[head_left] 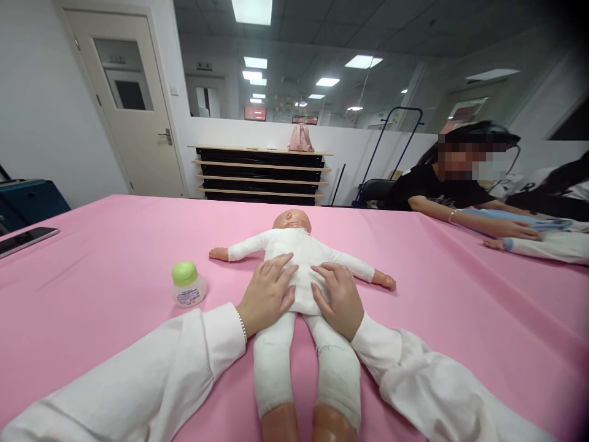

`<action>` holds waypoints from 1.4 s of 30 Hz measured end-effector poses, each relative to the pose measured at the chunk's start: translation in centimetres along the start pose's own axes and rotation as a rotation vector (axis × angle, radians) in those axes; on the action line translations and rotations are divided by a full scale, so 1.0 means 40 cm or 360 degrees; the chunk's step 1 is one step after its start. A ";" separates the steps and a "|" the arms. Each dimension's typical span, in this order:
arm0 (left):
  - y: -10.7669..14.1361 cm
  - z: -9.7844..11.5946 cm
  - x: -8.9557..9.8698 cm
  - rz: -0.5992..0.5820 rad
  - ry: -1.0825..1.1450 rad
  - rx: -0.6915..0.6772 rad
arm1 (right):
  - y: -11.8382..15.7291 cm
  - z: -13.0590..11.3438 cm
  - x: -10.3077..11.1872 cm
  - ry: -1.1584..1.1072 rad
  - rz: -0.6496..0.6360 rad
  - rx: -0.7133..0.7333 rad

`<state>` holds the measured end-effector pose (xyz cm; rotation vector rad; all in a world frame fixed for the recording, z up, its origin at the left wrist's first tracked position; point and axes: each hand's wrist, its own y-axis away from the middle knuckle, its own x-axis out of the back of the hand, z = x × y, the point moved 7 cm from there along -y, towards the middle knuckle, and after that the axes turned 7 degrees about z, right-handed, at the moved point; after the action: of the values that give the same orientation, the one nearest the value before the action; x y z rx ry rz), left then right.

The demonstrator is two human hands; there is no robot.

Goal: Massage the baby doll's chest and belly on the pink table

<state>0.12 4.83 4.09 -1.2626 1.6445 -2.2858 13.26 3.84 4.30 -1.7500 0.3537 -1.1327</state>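
A baby doll point(302, 248) with a white cloth body lies on its back on the pink-covered table, arms spread and legs toward me. My left hand point(269, 291) rests on the left side of its belly, fingers apart. On the right side of the belly lies my right hand point(339, 294), its fingers also spread. Neither hand grips anything. To the left of the doll stands a small jar point(188, 285) with a green lid, upright and closed. The doll's feet are cut off by the lower edge of the view.
The pink tablecloth point(115, 258) covers the table. A phone point(27, 240) lies at the far left edge. At the right, another person point(442, 184) reaches over a second doll point(552, 242). Behind the table are stacked boards point(262, 178) with a pink backpack point(300, 138) on top.
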 end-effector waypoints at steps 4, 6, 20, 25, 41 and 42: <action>-0.027 -0.005 0.037 0.0106 -0.0003 0.0135 | -0.014 0.006 0.005 0.0018 -0.0036 -0.0082; -0.037 -0.013 0.029 -0.0013 0.0069 0.0199 | -0.020 0.014 -0.015 -0.0108 -0.0228 -0.0161; -0.041 -0.008 -0.019 -0.0474 0.0027 -0.0022 | -0.035 0.079 -0.059 -0.0448 -0.0518 -0.0587; -0.040 -0.063 -0.035 -0.0521 -0.0014 0.0445 | -0.041 0.081 -0.066 -0.0267 -0.0414 -0.0354; -0.046 -0.044 -0.063 -0.0437 -0.0128 0.0132 | -0.026 0.077 -0.100 -0.0150 -0.0562 -0.0300; -0.050 -0.045 -0.065 -0.0467 -0.0127 0.0139 | -0.026 0.081 -0.102 -0.0155 -0.0603 -0.0371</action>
<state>1.48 8.32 4.05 -1.6463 1.3976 -2.3954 13.53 8.92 2.77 -2.1320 0.0969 -1.3048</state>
